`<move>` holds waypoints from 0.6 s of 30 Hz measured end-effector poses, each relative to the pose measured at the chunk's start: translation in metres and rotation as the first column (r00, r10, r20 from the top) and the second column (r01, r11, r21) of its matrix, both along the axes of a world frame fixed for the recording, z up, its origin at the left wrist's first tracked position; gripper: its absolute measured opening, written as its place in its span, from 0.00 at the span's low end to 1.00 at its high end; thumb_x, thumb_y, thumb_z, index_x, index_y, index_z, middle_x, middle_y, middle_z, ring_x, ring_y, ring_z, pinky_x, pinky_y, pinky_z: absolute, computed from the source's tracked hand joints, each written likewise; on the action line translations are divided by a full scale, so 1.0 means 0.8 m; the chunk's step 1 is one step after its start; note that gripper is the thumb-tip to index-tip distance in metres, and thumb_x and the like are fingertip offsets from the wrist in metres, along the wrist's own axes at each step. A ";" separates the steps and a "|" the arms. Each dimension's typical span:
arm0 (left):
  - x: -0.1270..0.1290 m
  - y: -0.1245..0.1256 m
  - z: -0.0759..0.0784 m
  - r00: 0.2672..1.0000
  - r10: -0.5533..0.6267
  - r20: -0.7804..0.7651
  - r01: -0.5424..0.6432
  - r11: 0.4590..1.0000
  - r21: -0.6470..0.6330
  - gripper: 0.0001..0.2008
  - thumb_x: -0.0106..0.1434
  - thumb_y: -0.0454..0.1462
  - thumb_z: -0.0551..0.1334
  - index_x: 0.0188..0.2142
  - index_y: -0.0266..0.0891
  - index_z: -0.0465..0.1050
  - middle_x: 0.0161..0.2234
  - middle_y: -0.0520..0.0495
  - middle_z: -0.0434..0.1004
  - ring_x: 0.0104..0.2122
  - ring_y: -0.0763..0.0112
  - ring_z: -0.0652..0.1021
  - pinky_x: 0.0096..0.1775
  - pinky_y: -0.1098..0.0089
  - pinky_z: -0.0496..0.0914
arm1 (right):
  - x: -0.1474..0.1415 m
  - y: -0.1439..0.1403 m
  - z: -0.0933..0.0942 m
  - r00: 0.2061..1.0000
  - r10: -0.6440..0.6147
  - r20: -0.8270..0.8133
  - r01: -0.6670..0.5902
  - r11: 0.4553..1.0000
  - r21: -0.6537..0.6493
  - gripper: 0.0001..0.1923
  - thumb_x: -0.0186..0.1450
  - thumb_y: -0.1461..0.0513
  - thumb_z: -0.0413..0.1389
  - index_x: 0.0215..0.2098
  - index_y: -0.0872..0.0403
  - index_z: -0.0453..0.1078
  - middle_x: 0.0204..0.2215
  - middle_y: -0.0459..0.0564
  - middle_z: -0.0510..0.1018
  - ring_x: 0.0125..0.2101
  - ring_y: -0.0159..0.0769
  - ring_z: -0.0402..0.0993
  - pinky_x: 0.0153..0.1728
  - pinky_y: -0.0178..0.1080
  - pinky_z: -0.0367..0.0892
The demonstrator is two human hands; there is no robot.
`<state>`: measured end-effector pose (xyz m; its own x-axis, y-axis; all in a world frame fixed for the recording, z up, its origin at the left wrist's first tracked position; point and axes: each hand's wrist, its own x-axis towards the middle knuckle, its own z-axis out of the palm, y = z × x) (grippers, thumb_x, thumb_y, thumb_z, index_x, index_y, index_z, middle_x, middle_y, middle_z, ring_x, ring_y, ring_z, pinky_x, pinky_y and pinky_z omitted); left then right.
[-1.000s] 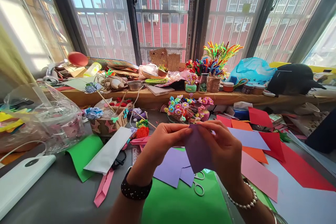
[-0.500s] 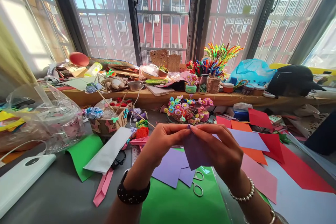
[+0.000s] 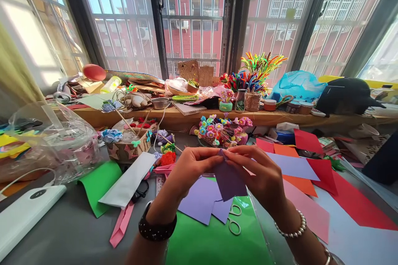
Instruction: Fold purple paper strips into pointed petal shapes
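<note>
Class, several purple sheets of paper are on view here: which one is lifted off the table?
The darker purple piece, pinched at its top corner between the left hand and right hand. The paler purple sheets and the lilac sheet lie flat on the table.

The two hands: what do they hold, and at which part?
Both the left hand and the right hand pinch a purple paper piece at its top corner.
</note>
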<state>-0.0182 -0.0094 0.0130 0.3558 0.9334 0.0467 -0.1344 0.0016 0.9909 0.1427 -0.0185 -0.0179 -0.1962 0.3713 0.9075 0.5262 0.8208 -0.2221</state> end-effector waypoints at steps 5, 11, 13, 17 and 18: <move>0.000 0.001 0.000 1.000 -0.011 0.017 0.012 0.999 -0.031 0.11 0.47 0.35 0.66 0.32 0.35 0.77 0.24 0.50 0.77 0.25 0.75 0.73 0.30 0.75 0.66 | -0.001 -0.003 0.008 0.996 0.030 -0.090 -0.044 0.988 -0.149 0.11 0.57 0.68 0.54 0.37 0.52 0.72 0.32 0.49 0.75 0.33 0.34 0.71 0.32 0.37 0.69; 0.003 0.005 -0.006 0.984 -0.121 0.127 0.134 0.986 -0.098 0.12 0.49 0.41 0.64 0.30 0.34 0.77 0.21 0.49 0.75 0.24 0.75 0.72 0.30 0.74 0.66 | 0.000 -0.005 0.013 0.987 0.049 -0.155 -0.093 0.954 -0.285 0.09 0.57 0.67 0.54 0.35 0.52 0.72 0.30 0.48 0.74 0.31 0.33 0.71 0.30 0.35 0.68; 0.003 0.007 -0.008 0.981 -0.138 0.135 0.155 0.981 -0.119 0.12 0.48 0.41 0.64 0.30 0.34 0.77 0.21 0.50 0.74 0.23 0.76 0.72 0.30 0.75 0.66 | 0.000 -0.005 0.013 0.985 0.065 -0.160 -0.114 0.942 -0.315 0.09 0.57 0.67 0.54 0.34 0.51 0.72 0.30 0.47 0.74 0.32 0.33 0.71 0.31 0.35 0.68; 0.002 0.010 -0.010 0.984 -0.139 0.111 0.153 0.979 -0.133 0.12 0.47 0.40 0.66 0.30 0.34 0.77 0.22 0.49 0.74 0.23 0.76 0.72 0.30 0.75 0.66 | 0.001 -0.004 0.014 0.982 0.089 -0.165 -0.144 0.921 -0.363 0.09 0.57 0.67 0.55 0.35 0.50 0.72 0.31 0.46 0.74 0.34 0.32 0.70 0.33 0.34 0.68; 0.002 0.011 -0.010 0.985 -0.139 0.104 0.152 0.979 -0.133 0.12 0.47 0.40 0.66 0.31 0.34 0.77 0.23 0.49 0.75 0.24 0.76 0.72 0.31 0.75 0.66 | 0.002 -0.004 0.014 0.981 0.098 -0.167 -0.156 0.913 -0.377 0.10 0.57 0.67 0.55 0.36 0.50 0.72 0.32 0.46 0.74 0.34 0.32 0.70 0.34 0.34 0.68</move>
